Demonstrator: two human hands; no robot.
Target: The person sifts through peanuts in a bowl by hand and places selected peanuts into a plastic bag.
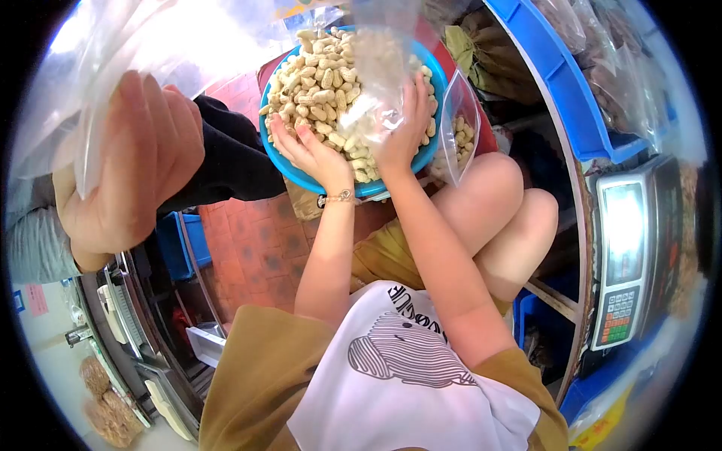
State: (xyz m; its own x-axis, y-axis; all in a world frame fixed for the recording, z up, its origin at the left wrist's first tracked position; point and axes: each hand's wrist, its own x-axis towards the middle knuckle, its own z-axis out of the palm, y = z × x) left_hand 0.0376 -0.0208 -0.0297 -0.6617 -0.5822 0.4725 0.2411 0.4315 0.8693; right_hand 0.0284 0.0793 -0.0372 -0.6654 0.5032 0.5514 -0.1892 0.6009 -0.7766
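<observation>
A: Where are the peanuts (320,84)?
B: Heaped in a blue basin (301,177), high in the view, with a smaller clear bag (462,137) of them just beside its right rim
A: How do the hands stand?
B: The left hand (312,159) is cupped against the near side of the heap, fingers spread. The right hand (402,135) has its fingers stretched out along a hanging plastic bag (376,71) that veils part of the heap; I cannot tell whether it pinches the plastic
A: Anyone else close by?
B: A co-worker's hand (135,161) at the left, fingers curled, clear plastic in front of it
A: And the room?
B: Reddish floor tiles (252,240) lie below, and a blue crate (184,246) stands at the left. At the right, a digital scale (620,255) with a glowing display sits by the worktop's edge (584,225), near a long blue tray (568,83)
</observation>
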